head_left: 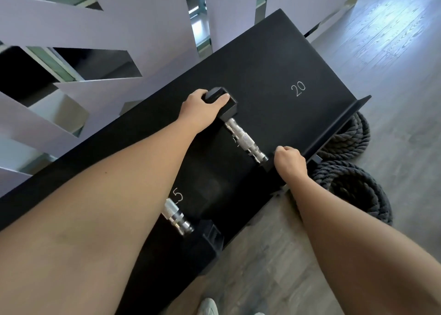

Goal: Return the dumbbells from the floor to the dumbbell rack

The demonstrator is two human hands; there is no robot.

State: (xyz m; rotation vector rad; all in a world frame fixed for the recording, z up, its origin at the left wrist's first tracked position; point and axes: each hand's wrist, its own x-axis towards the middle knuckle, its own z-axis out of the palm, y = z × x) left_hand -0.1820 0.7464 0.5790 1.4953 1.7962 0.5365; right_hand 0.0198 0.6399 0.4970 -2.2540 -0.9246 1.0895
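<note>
At the near left, a second dumbbell (177,217) is lying on the black dumbbell rack (274,59), partly hidden behind the left forearm, and beside its knurled handle a white digit "5" is showing, with anything before it covered by the arm. Moving right, the left hand (200,108) is closing over the far rubber head of the dumbbell (245,139) that is being set down, fingers wrapping its top. This dumbbell is resting on the rack's sloping shelf, its long axis running from far left to near right, so the chrome handle is pointing toward the right hand (291,163). That hand is curling into a fist at the near head, which it is mostly covering; whether it is truly gripping is hard to tell. Both hands are sitting at opposite ends, so any nudge looks to be along that axis. Farther right, "20" is reading clearly on the bare shelf, and a coiled rope (353,190) is lying on the floor beyond.
</note>
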